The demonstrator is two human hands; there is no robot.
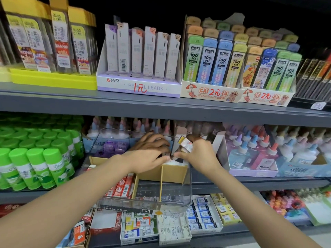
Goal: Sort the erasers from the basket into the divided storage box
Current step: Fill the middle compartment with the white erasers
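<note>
Three grey shelf levels (161, 104) fill the view. The top one carries four display lots of pencil leads — a yellow tray (53, 80), a lilac box marked PENCIL LEADS (139, 87), and two CAI cartons (211, 93) side by side. The middle level holds green-capped glue sticks (35, 163) at left and pastel-capped glue bottles (254, 149) at right.

Between them, jutting past the shelf edge, stands one clear storage box (145, 199) with tan cardboard dividers (161, 183); I can count three front cells, the back ones being partly hidden by my hands. The left front cell holds red-sleeved erasers (123, 187), about four or five. A row of white erasers (176, 162) stands upright in the right rear cell — too close together to count.

My left hand (148, 154) lies over the rear middle of the box, fingers spread and lightly bent, fingertips touching the white row; it holds nothing that I can see. My right hand (198, 154) is curled round a small bundle of wrapped erasers (186, 144), held tilted just above the right rear cell, thumb down at the white row.

One lower shelf shows boxed erasers (202, 213) beneath the storage box.
</note>
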